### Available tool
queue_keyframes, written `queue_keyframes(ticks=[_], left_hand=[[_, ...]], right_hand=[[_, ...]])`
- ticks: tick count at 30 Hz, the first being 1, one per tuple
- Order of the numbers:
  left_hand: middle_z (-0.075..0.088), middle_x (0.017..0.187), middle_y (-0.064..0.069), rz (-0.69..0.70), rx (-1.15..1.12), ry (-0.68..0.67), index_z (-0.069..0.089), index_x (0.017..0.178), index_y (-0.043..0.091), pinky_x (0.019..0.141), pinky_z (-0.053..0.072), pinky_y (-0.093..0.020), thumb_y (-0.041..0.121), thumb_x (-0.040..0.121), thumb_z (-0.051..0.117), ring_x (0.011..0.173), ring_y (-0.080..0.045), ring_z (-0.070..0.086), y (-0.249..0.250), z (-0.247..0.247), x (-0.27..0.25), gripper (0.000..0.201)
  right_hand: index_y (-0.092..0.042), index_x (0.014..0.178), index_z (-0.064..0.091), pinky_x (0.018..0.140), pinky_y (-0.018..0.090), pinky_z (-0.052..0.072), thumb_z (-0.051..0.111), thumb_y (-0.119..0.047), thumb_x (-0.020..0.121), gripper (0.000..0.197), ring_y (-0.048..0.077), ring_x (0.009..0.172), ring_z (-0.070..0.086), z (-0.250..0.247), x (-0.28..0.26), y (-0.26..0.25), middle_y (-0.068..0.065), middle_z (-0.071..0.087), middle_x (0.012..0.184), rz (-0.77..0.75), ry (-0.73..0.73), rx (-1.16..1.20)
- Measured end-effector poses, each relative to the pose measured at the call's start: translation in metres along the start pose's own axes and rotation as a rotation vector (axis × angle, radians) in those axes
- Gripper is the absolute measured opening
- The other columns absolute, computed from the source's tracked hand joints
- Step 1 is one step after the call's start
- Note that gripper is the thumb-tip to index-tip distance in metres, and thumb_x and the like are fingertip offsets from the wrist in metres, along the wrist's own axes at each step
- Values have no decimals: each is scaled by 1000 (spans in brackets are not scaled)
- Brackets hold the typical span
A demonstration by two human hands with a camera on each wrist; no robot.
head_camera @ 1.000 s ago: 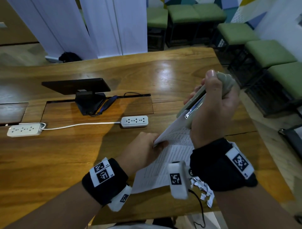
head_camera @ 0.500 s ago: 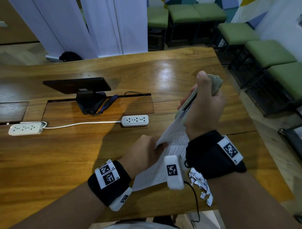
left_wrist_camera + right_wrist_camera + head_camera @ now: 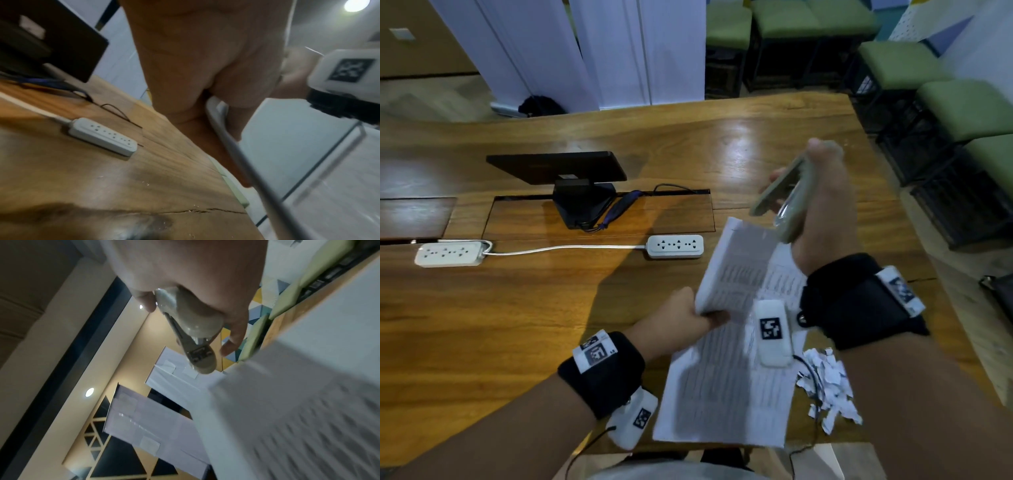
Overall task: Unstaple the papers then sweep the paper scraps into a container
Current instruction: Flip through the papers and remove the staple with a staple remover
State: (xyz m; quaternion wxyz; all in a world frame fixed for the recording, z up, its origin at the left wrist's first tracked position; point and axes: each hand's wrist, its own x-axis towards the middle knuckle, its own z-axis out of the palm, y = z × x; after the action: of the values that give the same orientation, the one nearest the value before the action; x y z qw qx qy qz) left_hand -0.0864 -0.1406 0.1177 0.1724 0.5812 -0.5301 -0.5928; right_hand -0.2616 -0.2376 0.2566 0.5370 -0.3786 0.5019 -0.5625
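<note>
My right hand (image 3: 822, 205) is curled round the stapler (image 3: 784, 202), held in the air above the table (image 3: 517, 325), just beyond the lifted sheet (image 3: 739, 270); my left hand (image 3: 678, 325) pinches that sheet's near edge, fingers pressed together, raising it off the papers (image 3: 726, 387) lying flat on the table's near edge; the scraps (image 3: 828, 387) sit just right of the papers.

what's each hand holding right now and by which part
Left hand pinches the lifted top sheet at its near left edge. Right hand grips the stapler round its rear body.
</note>
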Motion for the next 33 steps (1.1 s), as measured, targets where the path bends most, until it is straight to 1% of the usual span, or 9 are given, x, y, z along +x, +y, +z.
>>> queue_keyframes(ticks=[4,6,8,11,16,22,26,30,33], left_hand=[[80,128,-3,-79,-254,-92,71,134,22,105,60,-57,41,85,88,120,-24,77,-25,-18,-2,56],[79,132,-3,-98,-330,-105,68,138,21,106,60,-56,27,93,86,121,-24,76,-37,-26,-4,49],[79,132,0,-139,-359,-96,67,138,24,105,61,-53,21,95,83,121,-21,76,-49,-30,-7,46],[78,134,-1,-190,-400,-72,67,141,21,108,59,-56,19,100,77,122,-23,76,-73,-36,-9,42],[71,145,-4,-255,-467,-29,58,151,21,111,55,-59,12,104,70,131,-27,71,-112,-49,-9,49],[74,142,-5,-343,-499,6,61,147,18,113,54,-59,11,101,73,129,-27,72,-139,-47,-1,48],[74,141,-6,-346,-526,5,61,147,16,113,55,-57,10,100,73,129,-27,72,-142,-45,4,48],[73,143,-6,-333,-569,-20,60,148,17,113,55,-56,11,101,73,130,-27,71,-143,-47,7,49],[73,142,-6,-308,-585,-46,59,148,17,110,58,-51,9,101,71,130,-26,71,-139,-48,10,49]], right_hand=[[-24,72,58,54,37,37,51,-26,89,18,29,54,58,-51,35,7,7,57,59,57,54,9],[-17,86,58,50,37,38,58,-27,77,14,39,55,57,-85,63,41,27,49,67,210,137,-134],[-3,122,54,60,44,53,70,-30,75,57,39,62,66,-114,89,90,34,58,82,419,249,-379],[-10,135,54,94,54,56,72,-37,90,56,37,104,66,-129,100,170,16,66,121,534,216,-652],[-6,128,61,78,38,51,65,-36,96,44,34,96,65,-111,96,253,19,67,120,437,86,-1047],[-3,135,56,102,50,45,55,-36,101,48,47,128,50,-86,103,283,28,55,137,307,69,-1313],[-8,142,49,107,58,40,53,-51,97,63,45,138,40,-80,106,259,25,49,146,332,52,-1352],[-25,131,55,105,55,47,56,-58,91,52,30,123,54,-94,65,225,7,58,133,4,172,-1124],[-22,120,63,92,49,56,62,-59,92,47,23,103,65,-101,-6,222,6,69,117,281,66,-738]])
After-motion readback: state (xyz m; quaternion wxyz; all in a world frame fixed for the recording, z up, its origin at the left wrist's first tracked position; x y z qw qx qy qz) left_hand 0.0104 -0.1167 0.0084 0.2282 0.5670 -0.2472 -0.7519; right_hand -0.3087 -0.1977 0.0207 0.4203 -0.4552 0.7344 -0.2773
